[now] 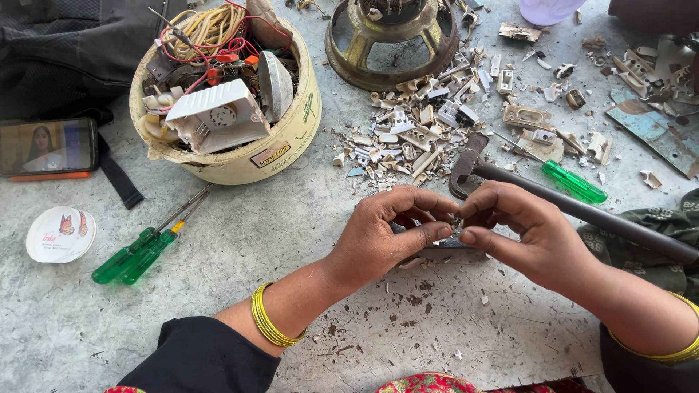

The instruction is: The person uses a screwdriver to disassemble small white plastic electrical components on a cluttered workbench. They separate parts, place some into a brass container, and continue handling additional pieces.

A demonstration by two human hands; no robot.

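Fingertips of left hand (386,233) & right hand (520,229) meet around a tiny part (454,218), pinched between them, mostly hidden; can't tell what it is. Under the hands lies a dark flat metal piece (444,246) on the grey table (291,225). Hammer (582,209) runs just behind right hand, green screwdriver (571,182) beyond it. Pile of broken white plastic bits (415,138) further back; cream tub of wires (240,156) to the left.

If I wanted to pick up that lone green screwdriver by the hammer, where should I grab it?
Probably by the green handle, from the near right side. It is the thick, rounded end lying free on the table, while the thin shaft points into the broken plastic bits.
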